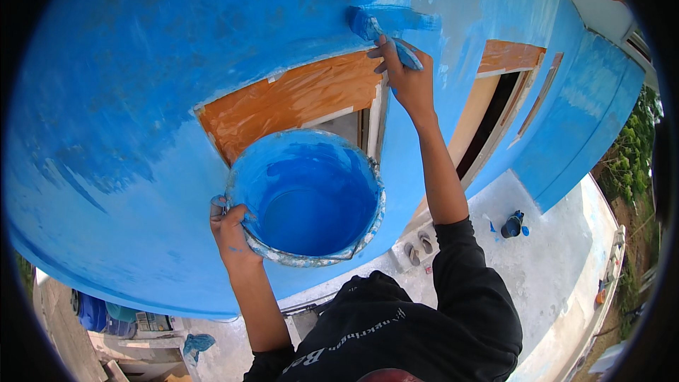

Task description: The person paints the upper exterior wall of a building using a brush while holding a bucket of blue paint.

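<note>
My left hand (pixel 235 232) grips the rim of a paint-smeared bucket (pixel 244 170), thumb over the edge and fingers outside. Blue paint (pixel 311 219) lies in the bottom of the bucket, which tilts so its inside faces me. Up and to the right, my right hand (pixel 411 83) holds a paintbrush (pixel 368 27) by its blue-stained handle. Its bristles press against the wall (pixel 141 35), at the left end of a fresh, darker blue stroke. Deep blue covers the wall left of the brush; to the right it is paler and patchy.
Orange sheeting (pixel 290 102) is taped around a window just below the brush, partly behind the bucket. Farther right is a doorway (pixel 488 124) with similar sheeting. Sandals (pixel 417 249), a dark pail (pixel 512 225) and a blue cloth (pixel 197 345) lie on the floor far below.
</note>
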Motion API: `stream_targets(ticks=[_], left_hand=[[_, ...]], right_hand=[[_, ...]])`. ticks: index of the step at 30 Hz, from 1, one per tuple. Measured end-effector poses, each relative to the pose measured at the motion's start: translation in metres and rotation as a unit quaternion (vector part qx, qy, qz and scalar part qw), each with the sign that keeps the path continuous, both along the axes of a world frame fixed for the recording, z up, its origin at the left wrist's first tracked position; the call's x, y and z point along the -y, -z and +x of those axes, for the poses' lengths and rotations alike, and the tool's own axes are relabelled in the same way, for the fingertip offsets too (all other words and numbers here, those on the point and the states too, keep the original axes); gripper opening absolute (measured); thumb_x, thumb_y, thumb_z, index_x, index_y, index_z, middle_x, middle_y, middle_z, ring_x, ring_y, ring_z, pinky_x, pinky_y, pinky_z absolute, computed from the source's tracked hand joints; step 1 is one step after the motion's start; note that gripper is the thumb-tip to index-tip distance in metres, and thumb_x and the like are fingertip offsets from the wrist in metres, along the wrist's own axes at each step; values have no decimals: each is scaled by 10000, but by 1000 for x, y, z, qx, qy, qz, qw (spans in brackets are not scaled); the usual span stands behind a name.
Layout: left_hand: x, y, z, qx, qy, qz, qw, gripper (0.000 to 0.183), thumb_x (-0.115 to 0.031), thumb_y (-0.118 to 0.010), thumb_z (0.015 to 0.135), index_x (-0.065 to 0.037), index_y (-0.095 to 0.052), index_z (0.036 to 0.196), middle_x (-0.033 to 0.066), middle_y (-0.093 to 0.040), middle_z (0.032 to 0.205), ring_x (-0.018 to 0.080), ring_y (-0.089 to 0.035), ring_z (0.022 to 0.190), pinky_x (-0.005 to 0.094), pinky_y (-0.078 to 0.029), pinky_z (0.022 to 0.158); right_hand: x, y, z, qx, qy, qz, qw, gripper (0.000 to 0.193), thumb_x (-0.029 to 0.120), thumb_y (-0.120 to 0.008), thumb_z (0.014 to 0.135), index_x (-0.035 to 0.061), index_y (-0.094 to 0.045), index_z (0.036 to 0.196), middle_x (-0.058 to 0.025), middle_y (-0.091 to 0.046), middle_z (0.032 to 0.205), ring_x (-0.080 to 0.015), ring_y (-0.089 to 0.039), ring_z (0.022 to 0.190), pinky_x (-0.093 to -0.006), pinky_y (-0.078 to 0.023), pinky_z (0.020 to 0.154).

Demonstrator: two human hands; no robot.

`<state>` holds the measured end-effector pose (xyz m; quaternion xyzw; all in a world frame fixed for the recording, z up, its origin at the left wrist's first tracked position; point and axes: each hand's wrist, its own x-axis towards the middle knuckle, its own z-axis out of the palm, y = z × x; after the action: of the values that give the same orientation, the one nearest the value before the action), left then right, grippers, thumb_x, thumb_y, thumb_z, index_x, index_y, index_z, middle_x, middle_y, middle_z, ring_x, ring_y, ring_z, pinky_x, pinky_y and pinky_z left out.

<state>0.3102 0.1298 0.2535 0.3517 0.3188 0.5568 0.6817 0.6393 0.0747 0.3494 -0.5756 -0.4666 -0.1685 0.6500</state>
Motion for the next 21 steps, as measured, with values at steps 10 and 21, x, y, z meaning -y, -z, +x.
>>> stream_targets(ticks=[10,21], left_hand=[[-5,12,-8,15,-13,17,1000,324,81,-496,652,-95,-461,922,143,-623,826,256,-615,665,338,-545,547],[-4,10,13,25,29,23,999,344,90,-493,673,-104,-459,955,143,-621,807,247,-618,651,325,-539,529]], right_hand=[[36,15,148,-126,160,144,968,422,342,-589,962,-55,-720,906,-111,-734,748,-147,-672,594,-276,-473,511],[17,30,90,148,150,-34,977,350,313,-567,985,22,-746,906,-102,-711,703,-202,-664,568,-325,-488,530]])
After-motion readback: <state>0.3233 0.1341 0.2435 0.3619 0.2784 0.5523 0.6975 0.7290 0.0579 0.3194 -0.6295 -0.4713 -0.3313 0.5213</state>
